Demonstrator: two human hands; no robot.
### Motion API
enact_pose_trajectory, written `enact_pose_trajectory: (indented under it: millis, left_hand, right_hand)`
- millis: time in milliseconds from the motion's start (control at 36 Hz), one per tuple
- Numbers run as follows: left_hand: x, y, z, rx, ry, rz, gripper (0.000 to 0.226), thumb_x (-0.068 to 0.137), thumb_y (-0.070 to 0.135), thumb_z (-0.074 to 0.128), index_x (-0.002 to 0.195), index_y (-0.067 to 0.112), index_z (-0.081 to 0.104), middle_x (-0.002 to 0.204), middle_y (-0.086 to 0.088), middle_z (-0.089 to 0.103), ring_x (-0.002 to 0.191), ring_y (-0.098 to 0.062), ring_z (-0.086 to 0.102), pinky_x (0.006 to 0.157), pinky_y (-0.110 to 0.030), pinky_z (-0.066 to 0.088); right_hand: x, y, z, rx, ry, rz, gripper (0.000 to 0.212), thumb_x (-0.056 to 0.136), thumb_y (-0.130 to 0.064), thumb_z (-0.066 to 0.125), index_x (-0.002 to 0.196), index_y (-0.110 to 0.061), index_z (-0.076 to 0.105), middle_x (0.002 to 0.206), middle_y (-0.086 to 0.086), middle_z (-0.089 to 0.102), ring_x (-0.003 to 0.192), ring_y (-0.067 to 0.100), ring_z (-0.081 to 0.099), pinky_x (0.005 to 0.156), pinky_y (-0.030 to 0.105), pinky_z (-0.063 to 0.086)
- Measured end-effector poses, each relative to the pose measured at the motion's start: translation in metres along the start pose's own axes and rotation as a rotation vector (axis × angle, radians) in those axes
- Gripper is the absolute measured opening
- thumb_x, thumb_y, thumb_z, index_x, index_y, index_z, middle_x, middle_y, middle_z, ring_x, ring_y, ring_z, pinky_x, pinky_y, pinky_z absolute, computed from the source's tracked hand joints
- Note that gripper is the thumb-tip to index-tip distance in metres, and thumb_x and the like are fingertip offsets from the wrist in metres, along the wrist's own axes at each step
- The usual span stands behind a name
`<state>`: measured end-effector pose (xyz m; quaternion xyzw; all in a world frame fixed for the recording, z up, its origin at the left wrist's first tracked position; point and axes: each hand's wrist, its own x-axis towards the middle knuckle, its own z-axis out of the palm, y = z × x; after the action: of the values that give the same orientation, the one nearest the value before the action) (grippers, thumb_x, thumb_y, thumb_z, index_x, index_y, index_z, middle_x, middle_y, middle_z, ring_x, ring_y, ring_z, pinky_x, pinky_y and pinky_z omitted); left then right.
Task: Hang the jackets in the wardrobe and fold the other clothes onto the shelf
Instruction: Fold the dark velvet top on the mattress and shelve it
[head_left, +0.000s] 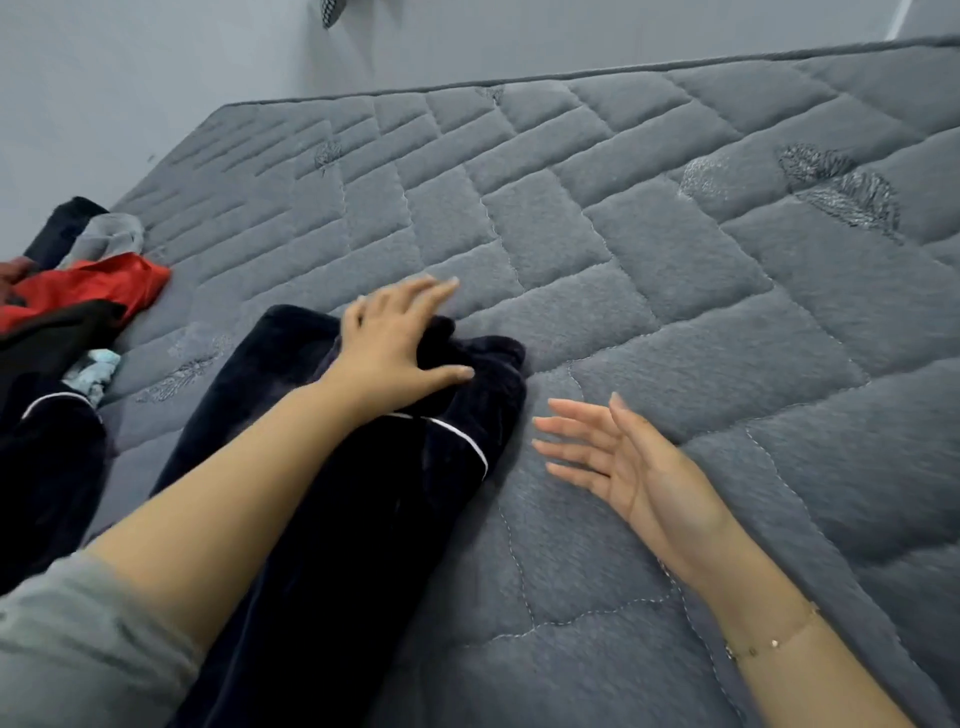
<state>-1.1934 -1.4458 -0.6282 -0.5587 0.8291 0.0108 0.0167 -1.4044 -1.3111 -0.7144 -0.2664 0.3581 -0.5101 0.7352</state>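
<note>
A dark navy velvet garment with thin white piping (332, 493) lies lengthwise on the grey quilted mattress (649, 270). My left hand (400, 345) rests flat on its far end, fingers spread and straight. My right hand (613, 457) hovers open just right of the garment, palm turned toward it, fingers straight, touching nothing that I can make out.
A heap of other clothes (88, 291) lies at the left edge: a red piece, a grey one, dark ones, and a pale blue scrap. A second dark garment with white piping (47, 457) lies below the heap. A grey wall (156, 78) runs behind the mattress.
</note>
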Motion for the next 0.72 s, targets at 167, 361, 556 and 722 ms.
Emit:
enact_pose_trajectory:
  millis: [167, 361, 556, 722]
  left_hand:
    - [-0.051, 0.004, 0.001, -0.099, 0.107, -0.183, 0.059, 0.074, 0.058, 0.07, 0.112, 0.017, 0.048, 0.111, -0.003, 0.045, 0.104, -0.023, 0.049, 0.086, -0.037, 0.041]
    - [-0.053, 0.014, -0.018, -0.493, 0.298, -0.043, 0.017, 0.092, 0.029, 0.063, 0.083, 0.018, 0.053, 0.082, 0.007, 0.056, 0.068, -0.01, 0.062, 0.07, -0.031, 0.048]
    - [-0.06, 0.036, 0.004, -0.301, -0.16, 0.076, 0.029, 0.098, 0.029, 0.052, 0.096, 0.005, 0.067, 0.098, -0.009, 0.058, 0.098, -0.02, 0.057, 0.097, -0.03, 0.039]
    - [-0.018, 0.048, -0.017, -0.233, -0.052, 0.137, 0.032, 0.097, 0.045, 0.046, 0.095, 0.018, 0.062, 0.1, 0.003, 0.06, 0.097, -0.018, 0.058, 0.091, -0.039, 0.044]
  right_hand:
    - [0.002, 0.004, 0.003, -0.025, 0.038, -0.037, 0.052, 0.086, -0.045, 0.044, 0.119, -0.009, 0.064, 0.115, 0.011, 0.071, 0.107, 0.023, 0.068, 0.081, 0.026, 0.057]
    - [0.0, 0.004, 0.004, -0.056, 0.053, -0.054, 0.052, 0.089, -0.042, 0.044, 0.119, -0.005, 0.063, 0.114, 0.013, 0.07, 0.108, 0.025, 0.067, 0.088, 0.031, 0.057]
    - [-0.001, 0.007, 0.013, 0.147, -0.024, 0.173, 0.061, 0.085, -0.055, 0.043, 0.126, -0.013, 0.058, 0.123, 0.008, 0.066, 0.113, 0.021, 0.065, 0.088, 0.033, 0.057]
    - [0.003, 0.017, 0.018, 0.402, -0.059, 0.323, 0.077, 0.083, -0.064, 0.04, 0.139, -0.011, 0.045, 0.123, -0.003, 0.063, 0.114, 0.019, 0.057, 0.094, 0.04, 0.048]
